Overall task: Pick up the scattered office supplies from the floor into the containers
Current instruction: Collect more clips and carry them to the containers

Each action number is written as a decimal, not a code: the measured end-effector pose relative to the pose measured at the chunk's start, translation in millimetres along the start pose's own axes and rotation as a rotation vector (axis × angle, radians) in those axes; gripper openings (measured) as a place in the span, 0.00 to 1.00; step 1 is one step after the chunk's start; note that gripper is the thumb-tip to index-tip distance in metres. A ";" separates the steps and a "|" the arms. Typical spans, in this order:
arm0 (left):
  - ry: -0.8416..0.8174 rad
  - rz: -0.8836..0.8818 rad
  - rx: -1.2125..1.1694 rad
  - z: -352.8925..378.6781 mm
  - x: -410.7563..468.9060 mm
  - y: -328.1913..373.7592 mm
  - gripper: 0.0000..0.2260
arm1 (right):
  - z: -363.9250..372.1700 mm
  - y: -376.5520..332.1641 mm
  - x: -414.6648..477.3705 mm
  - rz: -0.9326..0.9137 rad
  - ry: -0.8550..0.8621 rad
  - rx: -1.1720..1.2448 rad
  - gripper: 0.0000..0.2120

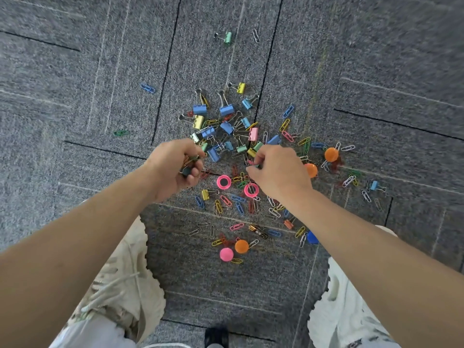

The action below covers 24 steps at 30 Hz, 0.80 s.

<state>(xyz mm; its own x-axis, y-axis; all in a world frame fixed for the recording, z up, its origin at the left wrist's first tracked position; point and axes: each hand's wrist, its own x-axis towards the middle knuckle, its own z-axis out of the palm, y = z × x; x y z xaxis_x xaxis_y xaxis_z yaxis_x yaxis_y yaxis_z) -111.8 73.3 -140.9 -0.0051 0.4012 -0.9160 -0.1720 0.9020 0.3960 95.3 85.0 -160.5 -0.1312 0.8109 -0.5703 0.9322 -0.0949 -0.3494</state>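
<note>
Coloured binder clips, paper clips and round magnets lie scattered on the grey carpet. My left hand is curled round a small bunch of paper clips at the pile's left edge. To its right, my right hand pinches a pink paper clip just above the pile's middle. Two pink ring magnets lie between my hands. An orange magnet and a pink magnet sit nearer to me. No container is in view.
My two light shoes stand on either side of the pile's near end. Stray pieces lie apart: a green binder clip far off, a blue paper clip and a green paper clip to the left.
</note>
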 end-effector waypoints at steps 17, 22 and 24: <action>-0.200 0.099 -0.058 8.3 -3.0 2.2 0.06 | -32.5 22.2 1.0 0.427 -0.509 1.733 0.16; 0.005 0.124 0.117 17.3 1.4 -2.3 0.13 | -38.1 18.8 2.4 0.484 -0.425 1.878 0.18; 0.148 0.221 0.379 17.3 5.7 -6.6 0.15 | -40.0 16.6 5.8 0.590 -0.308 1.746 0.18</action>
<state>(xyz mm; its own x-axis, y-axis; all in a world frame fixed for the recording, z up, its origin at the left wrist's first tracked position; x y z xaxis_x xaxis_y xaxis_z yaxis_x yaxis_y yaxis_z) -93.6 72.4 -147.6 -0.1467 0.5880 -0.7955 0.2213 0.8033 0.5529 123.5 111.2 -139.9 -0.1959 0.3570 -0.9133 -0.4533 -0.8588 -0.2385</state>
